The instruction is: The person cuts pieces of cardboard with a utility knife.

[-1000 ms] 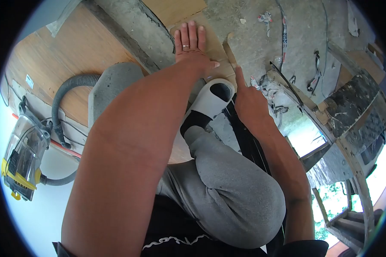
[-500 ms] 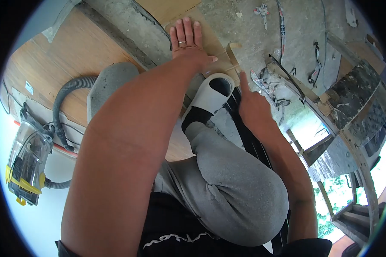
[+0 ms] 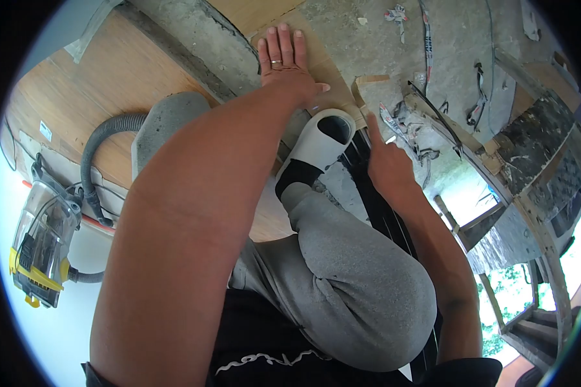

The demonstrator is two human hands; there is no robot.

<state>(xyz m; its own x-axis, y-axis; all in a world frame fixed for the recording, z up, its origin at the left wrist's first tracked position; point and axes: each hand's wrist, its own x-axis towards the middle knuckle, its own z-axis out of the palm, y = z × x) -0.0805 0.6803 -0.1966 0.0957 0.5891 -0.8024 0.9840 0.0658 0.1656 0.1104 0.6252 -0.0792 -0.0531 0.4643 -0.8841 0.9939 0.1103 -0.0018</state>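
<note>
My left hand (image 3: pixel 284 61) lies flat with its fingers spread on a tan board (image 3: pixel 329 71), a ring on one finger. Beside that board's edge, my right hand (image 3: pixel 392 168) has its index finger stretched along a thin L-shaped tan piece (image 3: pixel 363 90). The other fingers are curled, and their grip is partly hidden. A foot in a white slipper (image 3: pixel 316 142) rests close to the board, between my hands. Under my right forearm runs a long black strip (image 3: pixel 374 200).
At left, a vacuum cleaner (image 3: pixel 42 238) with a grey hose (image 3: pixel 100 145) stands by wood-look panels (image 3: pixel 103 77). Scraps of printed tape (image 3: pixel 426 45) lie on the concrete floor (image 3: pixel 348 39). A worn wooden frame (image 3: pixel 542 238) stands at right.
My right hand has shifted slightly right, and the L-shaped tan piece has moved right with it, away from the board's edge. My left hand stays in place.
</note>
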